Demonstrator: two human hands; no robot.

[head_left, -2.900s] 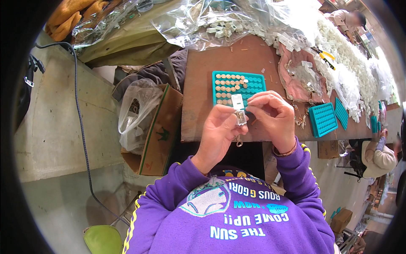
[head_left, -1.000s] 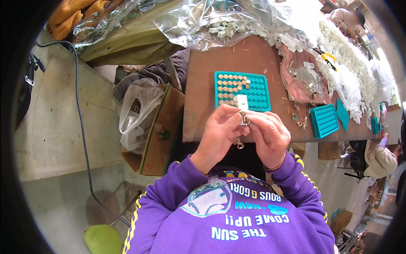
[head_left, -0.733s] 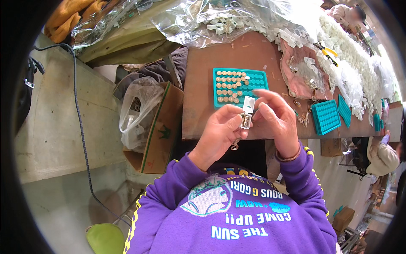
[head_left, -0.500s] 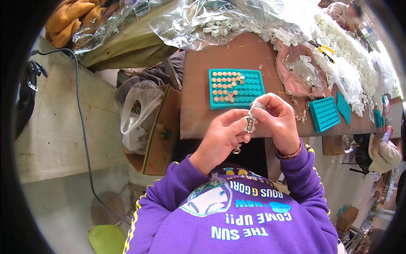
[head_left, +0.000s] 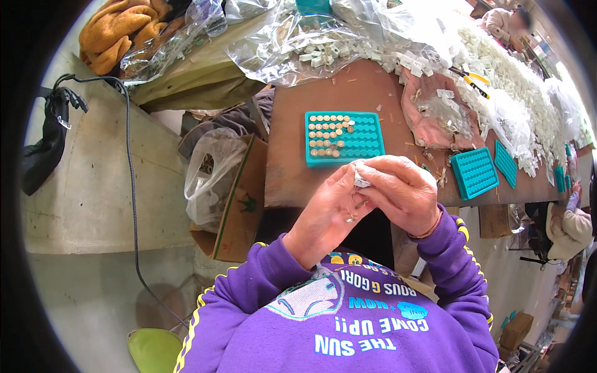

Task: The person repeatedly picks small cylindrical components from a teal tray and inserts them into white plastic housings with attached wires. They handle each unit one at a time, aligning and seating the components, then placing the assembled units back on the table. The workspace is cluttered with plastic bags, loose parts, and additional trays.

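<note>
**Both hands closing in on one small white part**

Two hands are now working tight together at chest height, just in front of the table edge [head_left: 280, 193]. Vs. a moment ago, the small white part [head_left: 360, 178] is sitting lower and deeper betw. the hands: before it was standing up clear above the fingertips, now only its top corner is peeking out. Judging by that, the fitting or pressing step is prob. underway, not finished.

Left hand [head_left: 333, 208] is curling its fingers around the part from below and left; right hand [head_left: 404, 193] is folding over from the right, thumb and forefinger pinching the part's upper end. Both are clenched on it, none released. A small metal bit is showing just under the left fingers, too small to ID.

Teal tray [head_left: 367, 140] is lying flat on the table just beyond the hands, approx. a third of its cells holding tan round pieces [head_left: 328, 130], rest vacant. Part isn't touching the tray.
</note>
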